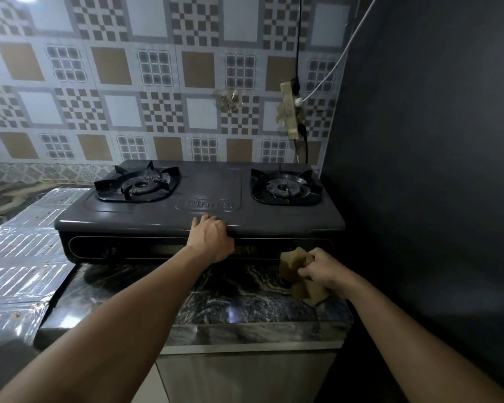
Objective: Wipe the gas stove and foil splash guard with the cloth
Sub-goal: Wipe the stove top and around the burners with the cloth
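The left hand (213, 237) rests on the front edge of the stove (200, 210), near the middle, fingers curled over the lip as if to steady it. The right hand (323, 271) grips a crumpled brown cloth (296, 264), fingers clamped round it, just in front of the stove's dark front panel at its right end, above the marble counter (216, 301). Whether the cloth touches the panel is hard to tell from this angle. The step in hand looks like wiping the front face, or starting on it; the top plate and both burners (137, 184) look unwiped as far as one can judge. The next move likely calls for pressing the cloth flat on the panel and sweeping left, past the knob (111, 252), while the left hand keeps the stove from sliding. The foil guard (21, 257) lies flat on the counter left of the stove, with small brown spots on it, so it seems not yet done. Raised lettering on the top plate between the burners reads something like "Rinnai", though it is blurred.
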